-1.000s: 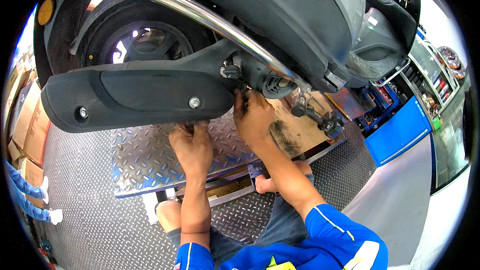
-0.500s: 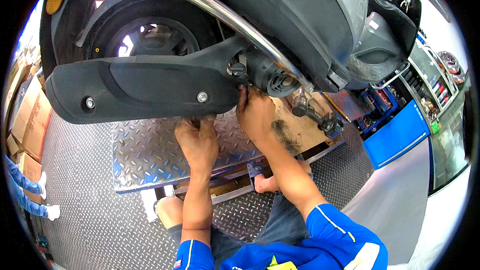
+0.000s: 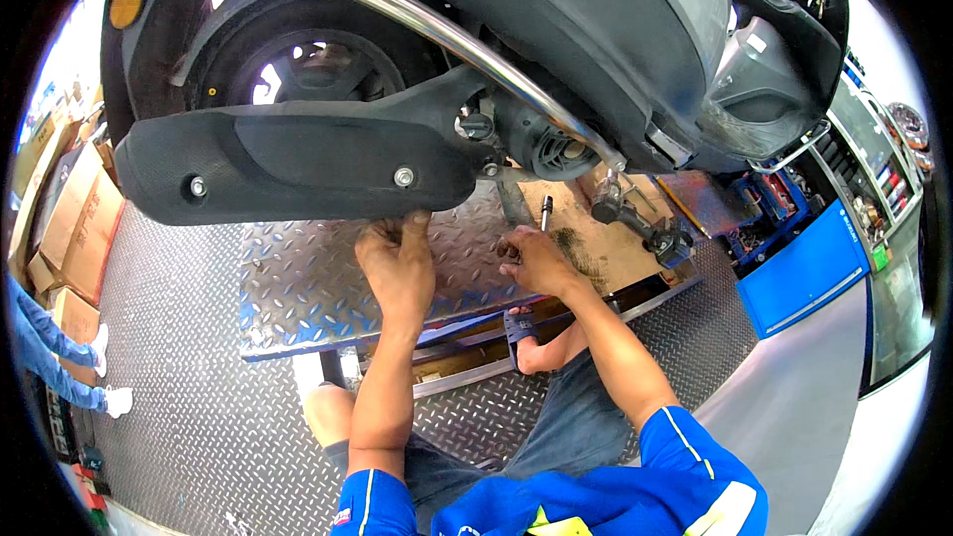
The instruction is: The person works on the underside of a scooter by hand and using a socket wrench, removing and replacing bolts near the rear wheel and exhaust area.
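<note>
Black cover [image 3: 298,164]: along the near side of the scooter [image 3: 596,69], left of centre, overlapping the wheel [image 3: 318,74] in this view; it shows a recessed left bolt [image 3: 198,186] and a right bolt [image 3: 404,177].
Left grip [image 3: 397,263]: at the cover's near edge, just on the near side of the right bolt, thumb against that edge; whether the curled fingers clasp it or merely prop it can't be made out.
Right grip [image 3: 544,263]: apart from the cover, to the right, fingers partly bent; I can't tell whether it is clenched on something or released.
Socket tool [image 3: 546,210]: dark and silver, jutting past the far side of the right grip, seen against the wooden board [image 3: 620,263]; held or lying beyond, the view doesn't settle.
Step in hand: probably a pause between touches at the cover's right end, near the silver fastener [image 3: 490,170], with the left grip steadying; fitting or loosening is unclear.
Next move calls for: likely steady support from the left, and a square seat on the fastener if the tool is used.
Hidden: the left fingertips, the cover's back, whatever the right fingertips may pinch.
Cut off: the scooter at the far edge; a co-worker [image 3: 60,337] at the left, legs only.
</note>
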The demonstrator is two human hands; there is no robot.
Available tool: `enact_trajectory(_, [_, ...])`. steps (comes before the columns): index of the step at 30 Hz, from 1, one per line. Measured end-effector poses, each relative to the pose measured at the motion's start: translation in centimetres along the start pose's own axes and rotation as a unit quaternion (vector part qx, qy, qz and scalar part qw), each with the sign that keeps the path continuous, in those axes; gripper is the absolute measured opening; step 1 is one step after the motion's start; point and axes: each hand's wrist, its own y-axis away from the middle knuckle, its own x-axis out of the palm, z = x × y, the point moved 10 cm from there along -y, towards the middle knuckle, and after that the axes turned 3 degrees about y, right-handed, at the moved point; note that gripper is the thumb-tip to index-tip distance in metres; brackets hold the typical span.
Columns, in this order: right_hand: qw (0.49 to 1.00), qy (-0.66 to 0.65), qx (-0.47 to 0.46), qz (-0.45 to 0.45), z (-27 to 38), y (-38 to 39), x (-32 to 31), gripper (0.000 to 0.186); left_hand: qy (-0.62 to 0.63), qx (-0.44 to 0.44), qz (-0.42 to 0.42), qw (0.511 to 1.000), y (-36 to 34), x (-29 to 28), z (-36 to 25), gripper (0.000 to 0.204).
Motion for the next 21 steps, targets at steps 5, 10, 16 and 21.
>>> enact_trajectory(5, [0.998,-0.001,0.001,0.070,-1.6,-0.6,3.6,0.038,-0.125,-0.035,0.048,0.990,0.1,-0.8,-0.3,0.040])
enact_trajectory(10, [0.996,-0.059,0.006,0.069,-0.7,-1.0,2.6,0.029,-0.203,-0.034,0.200,0.958,1.6,-0.5,-1.0,0.051])
enact_trajectory(16, [0.883,-0.457,0.094,0.046,2.2,-1.4,3.4,0.010,-0.321,-0.013,0.213,0.923,2.2,-4.3,4.7,0.050])
enact_trajectory(21, [0.837,-0.542,0.033,0.071,10.5,-4.6,5.6,0.009,-0.369,0.060,0.057,0.926,0.9,-11.0,8.3,0.033])
